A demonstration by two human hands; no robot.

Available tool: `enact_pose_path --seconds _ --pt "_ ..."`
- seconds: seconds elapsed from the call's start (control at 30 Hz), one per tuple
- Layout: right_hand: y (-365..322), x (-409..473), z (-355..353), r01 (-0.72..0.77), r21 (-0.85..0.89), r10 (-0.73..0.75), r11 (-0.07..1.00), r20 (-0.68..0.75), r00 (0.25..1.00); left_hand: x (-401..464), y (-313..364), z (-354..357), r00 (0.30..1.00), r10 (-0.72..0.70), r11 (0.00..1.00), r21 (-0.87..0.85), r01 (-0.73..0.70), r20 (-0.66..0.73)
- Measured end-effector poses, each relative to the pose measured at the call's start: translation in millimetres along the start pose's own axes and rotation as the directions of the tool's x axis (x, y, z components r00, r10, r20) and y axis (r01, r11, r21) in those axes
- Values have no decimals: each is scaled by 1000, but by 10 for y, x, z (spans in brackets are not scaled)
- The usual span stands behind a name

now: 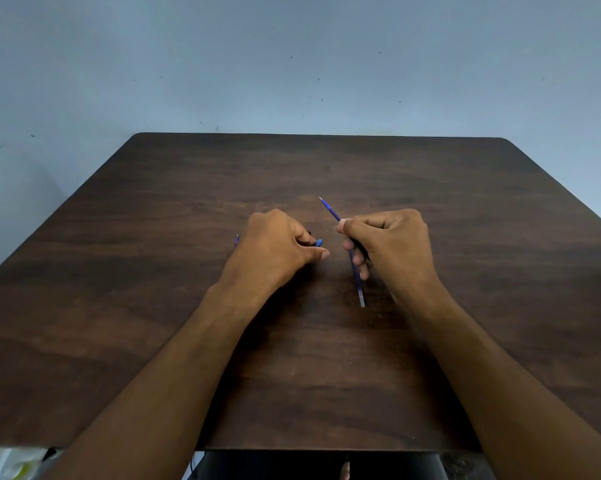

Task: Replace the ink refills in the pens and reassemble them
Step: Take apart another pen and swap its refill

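Both hands hover over the middle of a dark brown wooden table (327, 358) that fills most of the frame, with a pale blue wall (292, 57) across the top.

The right hand (391, 244), right of centre, is closed around a thin blue ink refill (356, 277). The refill runs at a slant: its pointed tip sticks out above the thumb toward the upper middle of the frame, and its clear tail end sticks out below the curled fingers, near the table surface.

The left hand (278, 244), just left of centre, is curled into a loose fist around a pen (318, 242). Only a small blue end of it shows beside the thumb, and a short blue tip pokes out at the far left side of the hand; the rest is hidden inside the fist. The two hands are close together but do not touch.

At the lower left corner of the frame lies something pale (15, 464), too blurred to tell.
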State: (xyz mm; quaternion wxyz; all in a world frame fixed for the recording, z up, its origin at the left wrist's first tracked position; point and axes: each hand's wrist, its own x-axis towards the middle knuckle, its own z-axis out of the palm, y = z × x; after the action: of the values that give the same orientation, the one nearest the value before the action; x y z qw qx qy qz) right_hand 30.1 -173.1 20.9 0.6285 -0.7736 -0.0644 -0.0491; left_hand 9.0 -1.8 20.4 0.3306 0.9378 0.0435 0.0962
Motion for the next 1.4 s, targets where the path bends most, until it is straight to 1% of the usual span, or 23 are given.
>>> enact_pose_path --seconds 0.13,0.27,0.4,0.5,0.7,0.87,0.93,1.03,1.13,1.27,1.33,1.4 --pt "2 0 4 0 -19 0 1000 10 1000 17 18 8 1000 24 1000 10 -23 -16" --pt "8 0 -3 -8 -14 8 1000 10 1000 48 24 13 999 5 997 79 -9 46" --pt "12 -2 -3 -5 -26 6 1000 16 1000 100 17 45 994 -18 979 204 -5 109" --pt "4 1 0 -9 -33 10 999 23 1000 147 20 80 983 -63 953 301 9 171" --pt "13 3 -8 -6 -39 7 999 30 1000 132 -7 136 984 -45 959 282 -6 174" --pt "40 8 -8 -13 -3 13 1000 38 999 189 58 92 971 -111 946 321 39 211" --pt "49 9 -6 -31 37 29 999 57 998 174 52 71 976 -105 960 275 49 192" --pt "62 10 -1 -88 159 73 983 101 992 103 20 42 988 -79 982 183 54 131" --pt "73 15 -6 -156 270 114 950 164 980 63 16 20 996 -51 990 138 41 71" --pt "84 29 -11 -209 367 130 907 227 965 29 40 -3 999 -25 997 74 22 43" --pt "86 30 -16 -220 402 129 889 242 962 0 37 -9 1000 4 1000 24 -3 -26" --pt "85 29 -20 -227 423 129 877 249 960 -38 37 -12 990 55 996 -58 -63 -132"
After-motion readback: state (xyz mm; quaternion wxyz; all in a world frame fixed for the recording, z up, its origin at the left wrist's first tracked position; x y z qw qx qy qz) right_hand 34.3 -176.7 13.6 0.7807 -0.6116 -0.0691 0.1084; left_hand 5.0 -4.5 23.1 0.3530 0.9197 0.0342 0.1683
